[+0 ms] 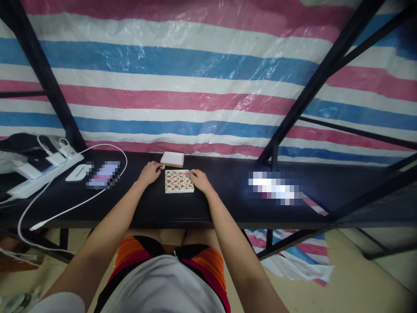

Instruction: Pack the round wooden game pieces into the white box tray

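Note:
A small white box (179, 190) sits on the black table, filled with rows of round Chinese chess pieces (176, 181) marked with dark characters, a few with red. My left hand (150, 173) is just left of the box, its fingers closed round a single pale Chinese chess piece (162, 166). Over the box's far right corner, my right hand (198, 179) has its fingers bent down onto the pieces. What lies between those fingertips is hidden. Behind the box lies a white lid-like box part (172, 159).
To the left are a white power strip (39, 176) with chargers, a white cable (125, 158), a white flat device (77, 173) and a blurred phone-like object (103, 174). A bright blurred object (275, 188) lies right. Black metal posts (293, 111) and a striped sheet (176, 78) stand behind.

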### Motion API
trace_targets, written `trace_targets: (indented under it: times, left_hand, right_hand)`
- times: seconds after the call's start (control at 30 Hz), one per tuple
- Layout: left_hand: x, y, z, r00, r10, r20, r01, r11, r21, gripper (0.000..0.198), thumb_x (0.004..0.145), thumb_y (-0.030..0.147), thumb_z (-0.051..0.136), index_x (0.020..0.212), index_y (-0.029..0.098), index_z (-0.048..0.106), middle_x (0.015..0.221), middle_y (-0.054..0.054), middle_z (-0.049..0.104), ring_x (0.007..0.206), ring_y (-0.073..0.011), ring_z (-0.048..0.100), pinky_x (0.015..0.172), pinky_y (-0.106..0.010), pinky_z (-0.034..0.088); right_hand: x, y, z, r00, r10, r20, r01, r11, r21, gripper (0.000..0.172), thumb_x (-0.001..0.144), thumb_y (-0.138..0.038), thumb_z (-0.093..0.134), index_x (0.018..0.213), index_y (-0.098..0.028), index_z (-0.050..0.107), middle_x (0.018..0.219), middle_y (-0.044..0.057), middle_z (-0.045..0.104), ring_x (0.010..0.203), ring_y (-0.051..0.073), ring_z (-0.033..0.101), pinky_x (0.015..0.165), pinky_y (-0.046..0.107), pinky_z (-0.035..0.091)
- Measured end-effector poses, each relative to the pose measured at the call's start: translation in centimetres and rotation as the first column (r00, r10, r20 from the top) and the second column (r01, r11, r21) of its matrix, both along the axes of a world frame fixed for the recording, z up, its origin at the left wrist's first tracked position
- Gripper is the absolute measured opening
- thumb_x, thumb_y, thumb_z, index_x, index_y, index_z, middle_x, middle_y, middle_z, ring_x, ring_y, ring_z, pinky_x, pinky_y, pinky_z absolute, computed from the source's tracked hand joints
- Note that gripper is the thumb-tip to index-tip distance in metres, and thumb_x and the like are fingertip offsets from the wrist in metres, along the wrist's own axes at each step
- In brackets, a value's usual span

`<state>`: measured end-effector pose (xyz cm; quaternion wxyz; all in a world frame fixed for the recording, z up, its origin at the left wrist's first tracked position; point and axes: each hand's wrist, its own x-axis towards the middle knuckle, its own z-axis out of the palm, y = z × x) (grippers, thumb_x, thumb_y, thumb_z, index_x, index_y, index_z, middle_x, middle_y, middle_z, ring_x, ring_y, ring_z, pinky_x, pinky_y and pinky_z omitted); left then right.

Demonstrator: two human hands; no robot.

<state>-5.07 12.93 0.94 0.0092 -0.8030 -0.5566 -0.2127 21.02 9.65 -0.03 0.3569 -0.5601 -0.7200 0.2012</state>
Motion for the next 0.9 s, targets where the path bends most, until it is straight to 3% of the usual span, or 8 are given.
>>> trace_targets:
  times: [0.13, 0.27, 0.4, 0.53, 0.9]
  left_hand:
    - [-0.16, -0.31, 0.02, 1.000, 0.013, 0.022, -0.013, 1.000, 0.021, 0.032, 0.084, 0.022, 0.047, 0.109, 0.019, 0.066, 0.112, -0.010, 0.060, 0.104, -0.0253, 0.052, 0.095, -0.038, 0.043]
    - [-0.25, -0.63, 0.09, 0.992, 0.101, 0.074, -0.103, 0.994, 0.034, 0.033, 0.084, 0.020, 0.046, 0.109, 0.021, 0.066, 0.118, -0.010, 0.059, 0.108, -0.0256, 0.052, 0.096, -0.038, 0.043]
    - [-0.53, -0.68, 0.12, 0.994, 0.087, 0.065, -0.084, 0.995, -0.047, 0.029, 0.083, 0.018, 0.047, 0.104, 0.020, 0.068, 0.111, -0.009, 0.062, 0.102, -0.0244, 0.056, 0.092, -0.036, 0.045]
    - [-0.51, -0.78, 0.23, 0.993, 0.106, 0.057, -0.105, 0.994, -0.028, 0.029, 0.084, 0.020, 0.049, 0.108, 0.018, 0.065, 0.108, -0.011, 0.060, 0.099, -0.0248, 0.056, 0.089, -0.036, 0.045]
    - [-0.82, -0.18, -0.20, 0.990, 0.119, 0.080, -0.116, 0.992, -0.044, 0.022, 0.081, 0.020, 0.052, 0.098, 0.020, 0.066, 0.100, -0.008, 0.057, 0.094, -0.0215, 0.057, 0.085, -0.032, 0.047]
  right_hand:
    - [0.07, 0.15, -0.24, 1.000, 0.001, 0.008, -0.002, 1.000, 0.012, 0.026, 0.088, -0.034, 0.047, 0.087, -0.021, 0.070, 0.082, 0.003, 0.060, 0.081, 0.016, 0.056, 0.081, 0.026, 0.039]
    - [0.09, 0.08, -0.21, 1.000, 0.009, -0.005, -0.009, 1.000, 0.012, 0.026, 0.088, -0.035, 0.047, 0.088, -0.022, 0.070, 0.084, 0.003, 0.061, 0.082, 0.016, 0.057, 0.081, 0.026, 0.040]
    - [0.06, -0.05, -0.01, 1.000, 0.007, 0.000, -0.007, 1.000, 0.005, 0.027, 0.088, -0.035, 0.047, 0.088, -0.022, 0.070, 0.084, 0.003, 0.061, 0.081, 0.015, 0.057, 0.081, 0.026, 0.040]
    - [-0.02, -0.08, 0.04, 1.000, 0.004, -0.002, -0.004, 1.000, 0.009, 0.026, 0.088, -0.033, 0.046, 0.088, -0.021, 0.070, 0.083, 0.003, 0.061, 0.082, 0.015, 0.056, 0.081, 0.025, 0.039]
    - [0.08, -0.18, 0.26, 1.000, 0.016, -0.012, -0.016, 1.000, 0.010, 0.026, 0.087, -0.034, 0.047, 0.087, -0.021, 0.071, 0.084, 0.002, 0.062, 0.080, 0.015, 0.056, 0.079, 0.025, 0.040]
